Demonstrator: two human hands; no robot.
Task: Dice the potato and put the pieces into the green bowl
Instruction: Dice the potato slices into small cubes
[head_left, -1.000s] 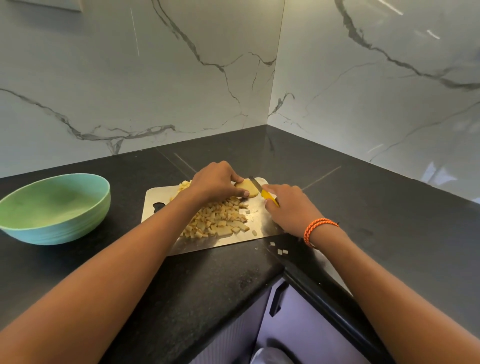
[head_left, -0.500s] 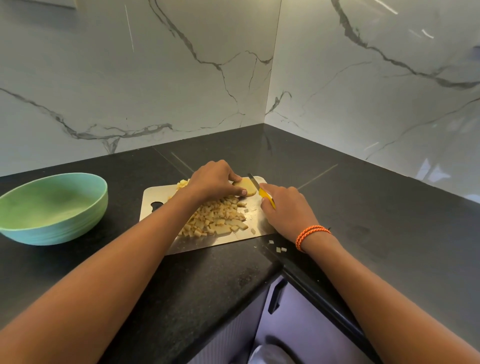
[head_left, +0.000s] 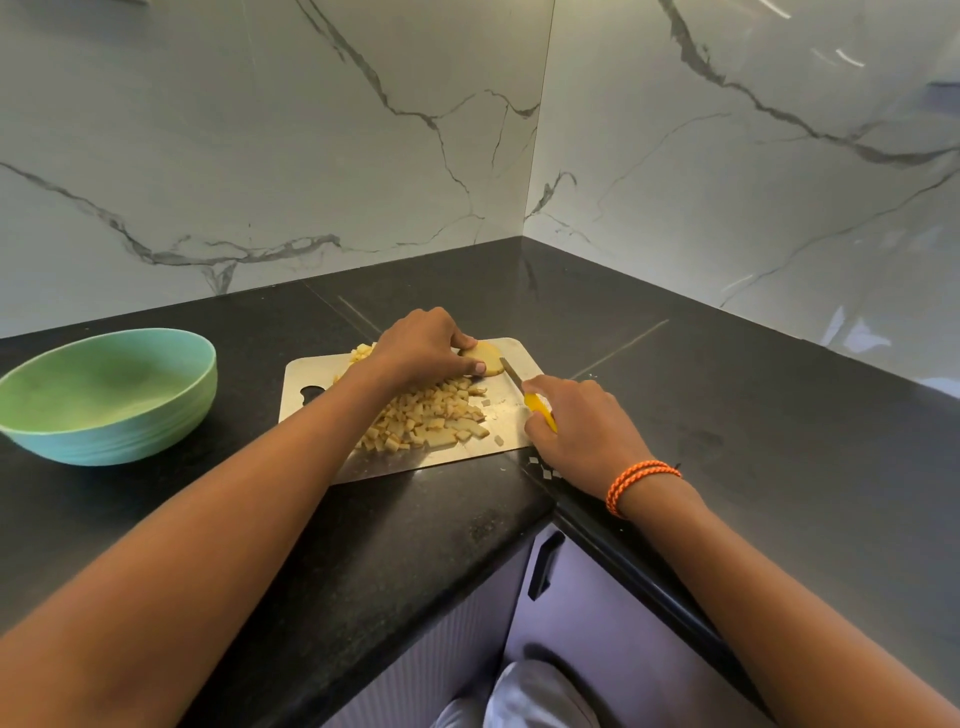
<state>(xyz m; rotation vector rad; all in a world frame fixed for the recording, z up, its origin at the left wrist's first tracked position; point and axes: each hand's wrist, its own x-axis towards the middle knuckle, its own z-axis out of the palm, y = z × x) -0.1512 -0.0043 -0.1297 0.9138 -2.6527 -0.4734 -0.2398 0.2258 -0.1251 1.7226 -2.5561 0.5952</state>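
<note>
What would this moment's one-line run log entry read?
stage: dicing | left hand: holds potato piece on cutting board | right hand: grips knife | green bowl: empty

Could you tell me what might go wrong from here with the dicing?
The left hand holds a small potato piece with its fingertips close to the knife blade, so a slip could nick them. A few diced pieces already lie off the cutting board on the counter, near its edge, and may fall. The green bowl stands apart from the board, so carrying the dice over could spill some.
</note>
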